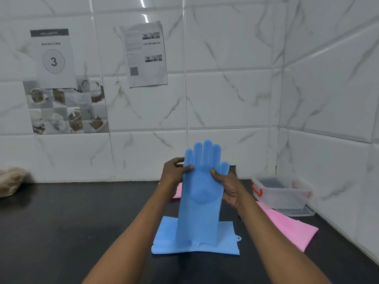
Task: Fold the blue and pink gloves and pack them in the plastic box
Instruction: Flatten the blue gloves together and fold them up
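Head camera, wide-angle, facing forward and a little down into a tiled corner.

The glove (200, 201) stands upright in the lower middle of the picture, close to the lens, with both forearms running up to it from the bottom edge. Around the glove spreads the counter (61, 222), seen from above at a slant. Behind the glove the back wall (225, 99) fills the upper half, nearly face-on; right of the glove the side wall (338, 89) runs toward the viewer. The box (283, 193) lies right of the glove, slightly farther off. Sheets (53, 58) hang high to the glove's left, their large print readable.
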Available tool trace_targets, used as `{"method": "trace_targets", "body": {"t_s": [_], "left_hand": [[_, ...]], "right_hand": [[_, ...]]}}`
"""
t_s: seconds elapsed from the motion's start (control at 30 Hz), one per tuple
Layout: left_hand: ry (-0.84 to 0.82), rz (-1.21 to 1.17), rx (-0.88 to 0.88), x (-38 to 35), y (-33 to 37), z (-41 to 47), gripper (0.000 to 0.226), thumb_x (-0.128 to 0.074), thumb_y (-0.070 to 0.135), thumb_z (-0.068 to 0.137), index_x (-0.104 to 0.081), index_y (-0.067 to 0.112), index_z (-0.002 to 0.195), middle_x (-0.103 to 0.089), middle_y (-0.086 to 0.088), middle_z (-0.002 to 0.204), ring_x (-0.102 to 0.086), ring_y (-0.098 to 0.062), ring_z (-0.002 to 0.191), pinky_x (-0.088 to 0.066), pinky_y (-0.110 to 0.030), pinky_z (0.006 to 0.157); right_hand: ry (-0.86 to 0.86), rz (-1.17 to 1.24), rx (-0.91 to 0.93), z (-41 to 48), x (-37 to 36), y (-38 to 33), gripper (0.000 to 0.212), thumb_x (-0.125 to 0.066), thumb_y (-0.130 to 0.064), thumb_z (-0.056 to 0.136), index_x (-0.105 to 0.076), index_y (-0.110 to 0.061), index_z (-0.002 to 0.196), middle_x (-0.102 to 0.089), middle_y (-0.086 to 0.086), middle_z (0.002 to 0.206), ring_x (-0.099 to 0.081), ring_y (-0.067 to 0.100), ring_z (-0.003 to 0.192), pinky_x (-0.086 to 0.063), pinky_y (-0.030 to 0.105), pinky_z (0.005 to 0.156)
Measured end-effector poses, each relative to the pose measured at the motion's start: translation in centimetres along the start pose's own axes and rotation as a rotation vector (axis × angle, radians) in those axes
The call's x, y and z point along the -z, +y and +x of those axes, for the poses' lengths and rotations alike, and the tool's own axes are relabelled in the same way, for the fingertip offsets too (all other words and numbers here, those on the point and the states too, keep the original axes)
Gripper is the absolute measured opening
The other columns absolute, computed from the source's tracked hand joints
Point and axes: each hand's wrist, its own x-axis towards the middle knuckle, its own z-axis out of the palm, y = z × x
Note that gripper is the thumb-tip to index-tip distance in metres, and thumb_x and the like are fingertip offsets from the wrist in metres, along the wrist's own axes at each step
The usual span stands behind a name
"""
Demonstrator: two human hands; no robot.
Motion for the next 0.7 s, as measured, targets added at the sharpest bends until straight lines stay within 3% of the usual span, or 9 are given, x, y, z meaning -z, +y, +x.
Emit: {"method": "trace_targets", "body": {"t_s": [0.1, 0.23, 0.3, 0.37, 0.43, 0.5, 0.53, 0.6, 0.7], "left_hand": [[0.347, 0.077, 0.109, -0.5, -1.2, -1.8, 0.031, -0.056, 0.044, 0.095, -0.062, 0.013, 0.096, -0.064, -0.007, 0.098, -0.056, -0.027, 0.092, -0.049, -0.035, 0.079], [0.023, -0.560, 0.398, -1.7, -3.4, -4.9, 0.066, -0.022, 0.080, 0.086, -0.051, 0.033, 0.123, -0.054, -0.012, 0.113, -0.058, -0.027, 0.094, -0.049, -0.039, 0.078], [-0.041, -0.985, 0.381, -2.6, -4.1, -5.6, 0.071, -0.026, 0.080, 0.085, -0.060, 0.025, 0.112, -0.063, -0.013, 0.107, -0.066, -0.027, 0.084, -0.050, -0.038, 0.072], [0.008, -1.287, 0.305, -3.0, -4.6, -5.7, 0.053, -0.038, 0.057, 0.094, -0.065, 0.012, 0.097, -0.072, -0.013, 0.088, -0.072, -0.027, 0.077, -0.058, -0.039, 0.073], [0.011, -1.276, 0.307, -2.3, -5.1, -5.6, 0.026, -0.040, 0.034, 0.094, -0.059, 0.017, 0.088, -0.064, -0.007, 0.087, -0.065, -0.025, 0.084, -0.050, -0.036, 0.095], [0.009, -1.220, 0.327, -1.2, -5.4, -5.3, 0.015, -0.042, 0.030, 0.093, -0.053, 0.022, 0.085, -0.056, -0.002, 0.091, -0.056, -0.022, 0.085, -0.046, -0.036, 0.092], [-0.016, -1.234, 0.334, -0.8, -5.4, -5.2, 0.013, -0.045, 0.030, 0.090, -0.053, 0.022, 0.083, -0.057, -0.001, 0.089, -0.057, -0.023, 0.082, -0.047, -0.036, 0.086], [-0.078, -1.222, 0.337, -0.7, -4.8, -5.5, 0.012, -0.048, 0.028, 0.086, -0.053, 0.020, 0.080, -0.059, -0.003, 0.084, -0.058, -0.025, 0.078, -0.044, -0.035, 0.081], [-0.044, -1.164, 0.394, -1.1, -4.1, -5.3, 0.023, -0.044, 0.033, 0.094, -0.055, 0.017, 0.081, -0.065, -0.008, 0.079, -0.066, -0.027, 0.071, -0.054, -0.039, 0.076]], "right_hand": [[0.096, -0.281, 0.122, -0.1, -1.3, -1.0, 0.024, -0.063, -0.013, 0.093, -0.064, 0.002, 0.113, -0.069, 0.019, 0.111, -0.066, 0.034, 0.105, -0.053, 0.044, 0.093], [0.077, -1.025, 0.330, -1.0, -4.9, -1.6, 0.008, -0.061, -0.018, 0.094, -0.064, -0.013, 0.099, -0.067, 0.009, 0.092, -0.062, 0.020, 0.086, -0.045, 0.025, 0.065], [-0.105, -1.250, 0.252, -2.1, -7.2, -0.2, 0.027, -0.064, -0.028, 0.091, -0.067, -0.017, 0.116, -0.071, 0.009, 0.106, -0.068, 0.021, 0.093, -0.048, 0.025, 0.070], [-0.249, -1.404, 0.122, -2.9, -8.2, 1.3, 0.051, -0.063, -0.051, 0.086, -0.061, -0.026, 0.130, -0.065, -0.001, 0.128, -0.062, 0.017, 0.113, -0.044, 0.025, 0.085], [-0.170, -1.195, 0.084, -3.7, -7.2, 1.5, 0.053, -0.056, -0.068, 0.079, -0.070, -0.030, 0.114, -0.070, -0.009, 0.116, -0.063, 0.008, 0.105, -0.043, 0.024, 0.083], [0.137, -0.991, 0.141, -3.5, -4.3, 0.9, 0.052, -0.047, -0.070, 0.083, -0.067, -0.021, 0.079, -0.067, -0.005, 0.080, -0.061, 0.015, 0.079, -0.041, 0.030, 0.068], [0.300, -0.958, 0.123, -3.2, -2.3, 0.8, 0.053, -0.045, -0.067, 0.087, -0.062, -0.017, 0.079, -0.061, 0.000, 0.077, -0.058, 0.019, 0.079, -0.040, 0.032, 0.067], [0.448, -0.714, -0.109, -3.4, 1.0, 1.9, 0.063, -0.049, -0.066, 0.088, -0.062, -0.008, 0.110, -0.061, 0.005, 0.101, -0.060, 0.029, 0.102, -0.047, 0.038, 0.081], [0.273, -0.089, -0.403, -4.5, 3.3, 5.5, 0.076, -0.062, -0.065, 0.081, -0.061, 0.001, 0.120, -0.066, 0.020, 0.113, -0.063, 0.039, 0.109, -0.052, 0.054, 0.093]]}}
